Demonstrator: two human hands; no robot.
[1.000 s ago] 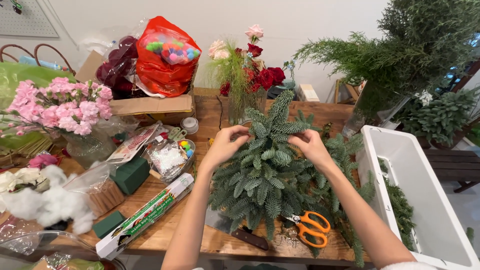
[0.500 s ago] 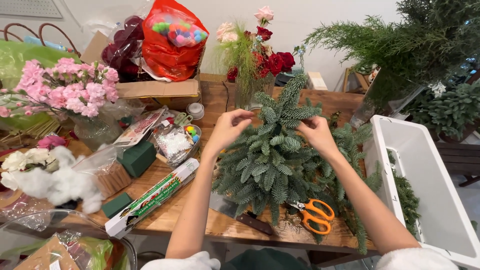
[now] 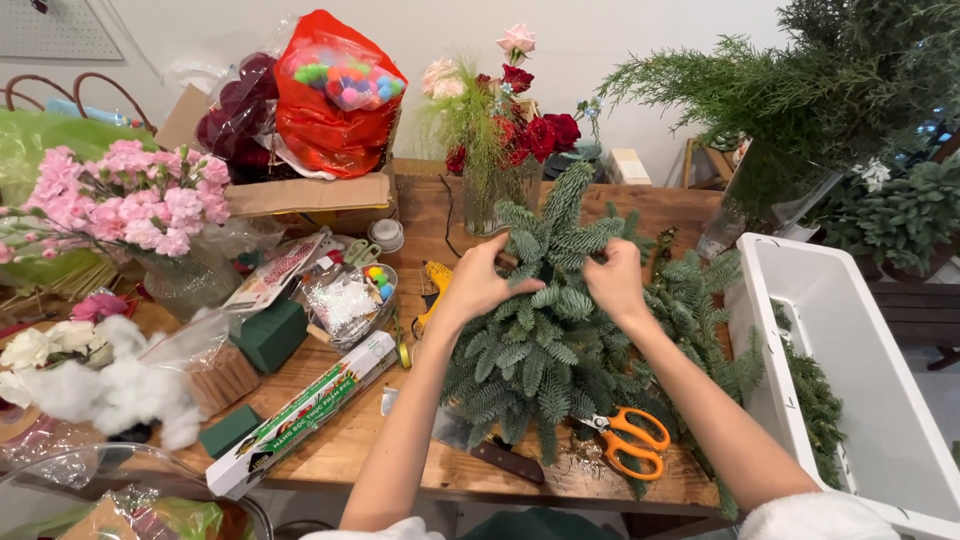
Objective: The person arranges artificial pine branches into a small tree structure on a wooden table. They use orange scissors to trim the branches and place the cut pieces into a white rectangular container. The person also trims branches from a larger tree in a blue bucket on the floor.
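At frame centre, the left hand [image 3: 487, 283] and right hand [image 3: 612, 280] both pinch sprigs of the fir arrangement [image 3: 545, 345] on the wooden table [image 3: 350, 440]. A glass vase [image 3: 503, 190] behind holds roses; the white bin [image 3: 860, 380] (right edge) holds green cuttings.

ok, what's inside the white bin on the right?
White bin holds green conifer sprigs along its near wall. Its far end runs out of frame, so the rest is unseen.
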